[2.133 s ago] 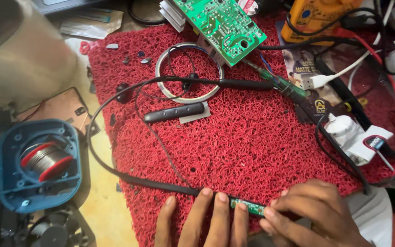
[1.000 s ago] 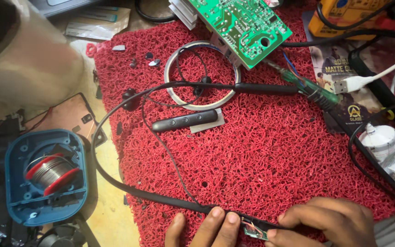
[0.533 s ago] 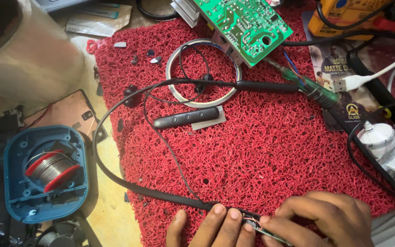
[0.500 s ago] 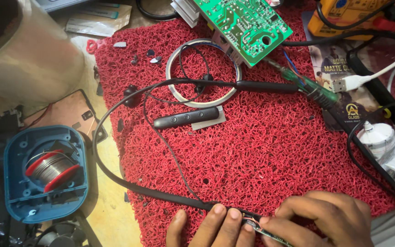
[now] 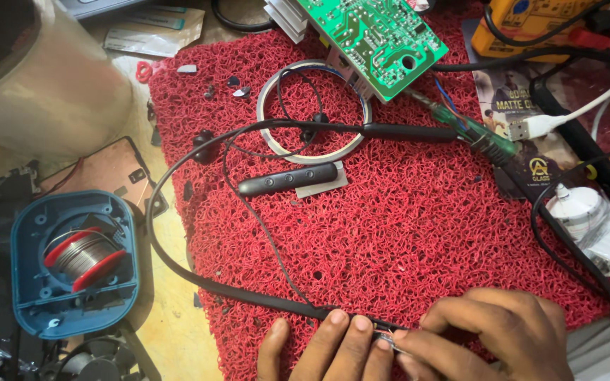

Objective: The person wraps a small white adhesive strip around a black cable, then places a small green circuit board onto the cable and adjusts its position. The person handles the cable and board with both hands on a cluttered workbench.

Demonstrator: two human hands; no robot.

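at the near edge of the red looped mat (image 5: pixel 418 233), both hands meet over one end of a black neckband earphone (image 5: pixel 178 261). the left hand (image 5: pixel 326 346) lies flat-ish with its fingertips pressing down on the band's near end, pinning it to the mat. the right hand (image 5: pixel 488 339) is curled, its thumb and forefinger pinched on a small exposed part (image 5: pixel 390 337) at that end — too small to tell just what it is.

from the hands the neckband runs left along the near side of the mat, curves up past the mat's left edge and swings back right across the far half, ending in a thicker black section near the middle. its thin wires loop across the mat, and an inline control pod (image 5: pixel 287 180) lies on a small grey pad, well apart from the hands.

farther off, a white tape ring (image 5: pixel 270 134) rests on the mat, with a green circuit board (image 5: pixel 375 35) overlapping its far right side. a yellow multimeter (image 5: pixel 524 21) sits at the far right corner, and a white usb plug (image 5: pixel 531 128) lies just near of it. off the mat to the left stands a blue holder with a spool of solder wire (image 5: pixel 79 257).
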